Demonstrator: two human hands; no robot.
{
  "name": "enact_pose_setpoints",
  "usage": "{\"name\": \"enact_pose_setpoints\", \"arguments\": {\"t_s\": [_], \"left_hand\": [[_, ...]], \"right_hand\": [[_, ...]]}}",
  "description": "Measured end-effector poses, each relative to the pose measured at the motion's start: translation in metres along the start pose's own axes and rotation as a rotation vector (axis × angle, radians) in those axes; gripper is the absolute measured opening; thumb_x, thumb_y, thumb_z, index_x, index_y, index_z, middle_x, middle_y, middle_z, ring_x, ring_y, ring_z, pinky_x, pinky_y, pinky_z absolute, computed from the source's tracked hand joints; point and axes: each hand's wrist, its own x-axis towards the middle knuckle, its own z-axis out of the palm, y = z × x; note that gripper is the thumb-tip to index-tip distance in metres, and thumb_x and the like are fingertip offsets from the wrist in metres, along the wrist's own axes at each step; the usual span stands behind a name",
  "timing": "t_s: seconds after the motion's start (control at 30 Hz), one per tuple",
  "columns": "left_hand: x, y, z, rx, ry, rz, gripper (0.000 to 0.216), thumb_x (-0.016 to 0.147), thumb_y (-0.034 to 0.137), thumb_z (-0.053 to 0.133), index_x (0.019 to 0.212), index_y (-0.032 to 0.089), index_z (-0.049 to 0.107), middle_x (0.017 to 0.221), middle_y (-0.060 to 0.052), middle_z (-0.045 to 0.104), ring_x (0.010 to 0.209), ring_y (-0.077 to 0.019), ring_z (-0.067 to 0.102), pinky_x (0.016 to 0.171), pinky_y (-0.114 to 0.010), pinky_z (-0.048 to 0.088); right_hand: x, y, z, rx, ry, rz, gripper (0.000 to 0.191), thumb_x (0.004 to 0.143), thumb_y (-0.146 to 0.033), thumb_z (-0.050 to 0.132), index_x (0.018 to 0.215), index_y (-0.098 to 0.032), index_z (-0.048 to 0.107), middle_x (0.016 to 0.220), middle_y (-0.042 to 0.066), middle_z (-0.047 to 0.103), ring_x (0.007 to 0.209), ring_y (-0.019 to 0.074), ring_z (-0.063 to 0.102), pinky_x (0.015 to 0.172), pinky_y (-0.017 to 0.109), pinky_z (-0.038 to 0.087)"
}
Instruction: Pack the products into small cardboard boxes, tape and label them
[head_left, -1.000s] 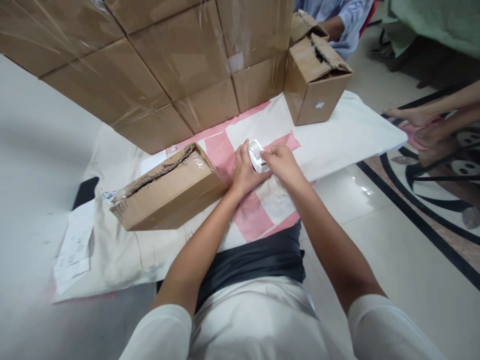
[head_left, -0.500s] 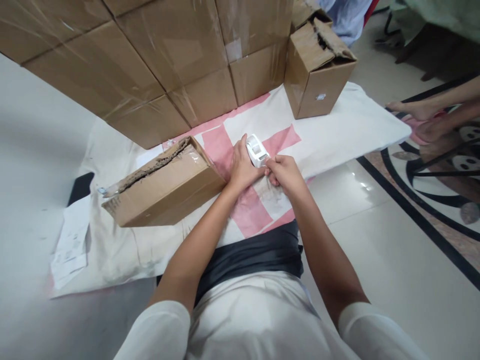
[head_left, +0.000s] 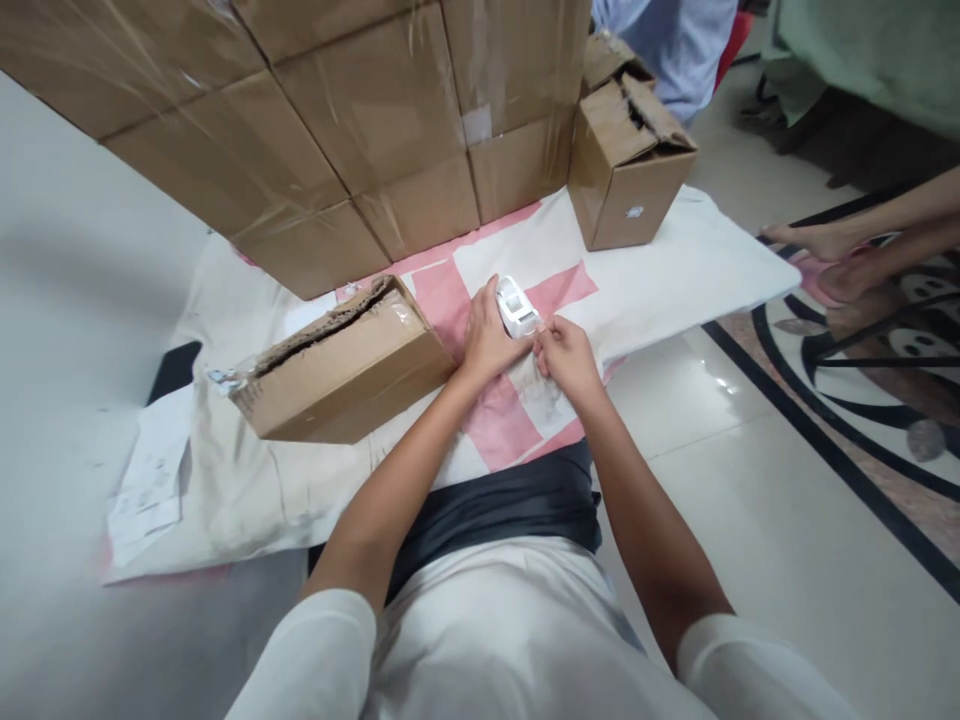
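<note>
While our left hand (head_left: 486, 340) stays cupped against the left side of the small white device (head_left: 514, 305), holding it down on the pink-and-white cloth (head_left: 675, 270), our right hand (head_left: 566, 355) has slid off the top of it and back toward our body. A second ago that hand lay over the device's near end. Now its fingertips are pinched together just at the near corner, and we cannot tell whether they nip a thin strip or only the edge of the casing. We judge from this that the fiddling at the device's near end is under way and not finished, since neither hand has let go. The device itself has hardly moved: it sits between our hands on the cloth, just right of the torn box (head_left: 337, 365) lying on its side and well short of the upright box (head_left: 630, 170) and the stack of taped cartons (head_left: 337, 120). Off to the right, another person's feet (head_left: 825, 240) rest on the floor much as before.
</note>
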Motion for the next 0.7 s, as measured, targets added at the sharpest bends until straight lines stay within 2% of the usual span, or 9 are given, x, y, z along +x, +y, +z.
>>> {"name": "enact_pose_setpoints", "arguments": {"t_s": [0.07,0.13,0.2,0.23,0.3,0.4,0.5,0.6,0.7], "left_hand": [[-0.009,0.009,-0.008,-0.019,-0.002,0.030,0.104,0.073,0.033,0.085,0.157,0.020,0.026,0.163,-0.022,0.033,0.155,-0.0363,0.029,0.126,-0.052,0.028],[-0.026,0.021,-0.023,-0.065,-0.025,0.062,0.074,0.086,0.035,0.073,0.150,0.022,0.039,0.156,-0.018,0.045,0.148,-0.0321,0.042,0.122,-0.050,0.036],[-0.047,0.033,-0.043,-0.139,-0.086,0.039,0.047,0.097,0.039,0.059,0.141,0.023,0.051,0.138,-0.014,0.063,0.125,-0.0264,0.063,0.107,-0.043,0.051],[-0.058,0.039,-0.054,-0.175,-0.113,0.019,0.041,0.100,0.042,0.055,0.136,0.023,0.056,0.129,-0.011,0.069,0.110,-0.0233,0.070,0.097,-0.038,0.056],[-0.079,0.047,-0.077,-0.216,-0.116,0.014,0.034,0.100,0.044,0.056,0.126,0.024,0.064,0.115,-0.007,0.074,0.091,-0.0182,0.071,0.083,-0.031,0.057],[-0.106,0.051,-0.109,-0.140,0.007,0.100,0.021,0.099,0.039,0.060,0.107,0.022,0.071,0.102,-0.004,0.074,0.086,-0.0158,0.068,0.082,-0.029,0.055],[-0.124,0.047,-0.134,0.086,0.172,0.146,0.019,0.101,0.036,0.058,0.100,0.022,0.071,0.094,-0.004,0.073,0.089,-0.0173,0.067,0.083,-0.031,0.053],[-0.136,0.040,-0.151,0.327,0.286,0.200,0.016,0.101,0.030,0.059,0.092,0.022,0.068,0.088,-0.003,0.073,0.082,-0.0176,0.066,0.077,-0.032,0.050],[-0.144,0.031,-0.160,0.475,0.383,0.313,0.011,0.099,0.022,0.061,0.089,0.020,0.066,0.081,-0.003,0.072,0.074,-0.0166,0.065,0.070,-0.031,0.047]], "right_hand": [[-0.012,-0.004,-0.002,0.060,0.018,-0.075,0.036,0.097,-0.058,0.048,0.080,-0.026,0.045,0.053,-0.008,0.045,0.043,0.0108,0.039,0.049,0.025,0.031],[-0.026,-0.009,-0.005,0.143,-0.002,-0.166,0.035,0.095,-0.058,0.053,0.084,-0.025,0.049,0.065,-0.006,0.052,0.044,0.0092,0.039,0.048,0.025,0.030],[-0.041,-0.017,-0.005,0.179,-0.056,-0.237,0.031,0.096,-0.054,0.056,0.090,-0.024,0.052,0.076,-0.004,0.056,0.047,0.0084,0.039,0.049,0.025,0.030],[-0.048,-0.022,-0.004,0.153,-0.096,-0.259,0.028,0.098,-0.051,0.055,0.092,-0.024,0.054,0.079,-0.003,0.057,0.049,0.0088,0.040,0.050,0.025,0.032],[-0.060,-0.034,0.001,0.034,-0.187,-0.323,0.021,0.101,-0.043,0.053,0.095,-0.024,0.057,0.080,-0.002,0.059,0.057,0.0112,0.047,0.056,0.026,0.037],[-0.069,-0.051,0.019,-0.161,-0.292,-0.484,0.015,0.103,-0.031,0.048,0.096,-0.024,0.060,0.085,0.000,0.062,0.073,0.0157,0.057,0.070,0.029,0.044],[-0.068,-0.061,0.045,-0.219,-0.367,-0.579,0.015,0.103,-0.025,0.045,0.097,-0.024,0.060,0.089,0.001,0.065,0.081,0.0173,0.062,0.077,0.030,0.046],[-0.065,-0.064,0.071,-0.238,-0.424,-0.580,0.015,0.103,-0.025,0.045,0.096,-0.024,0.058,0.088,0.001,0.066,0.082,0.0177,0.064,0.076,0.030,0.047],[-0.067,-0.070,0.090,-0.237,-0.467,-0.478,0.017,0.103,-0.031,0.045,0.095,-0.023,0.056,0.083,0.000,0.067,0.077,0.0171,0.065,0.071,0.029,0.047]]}}
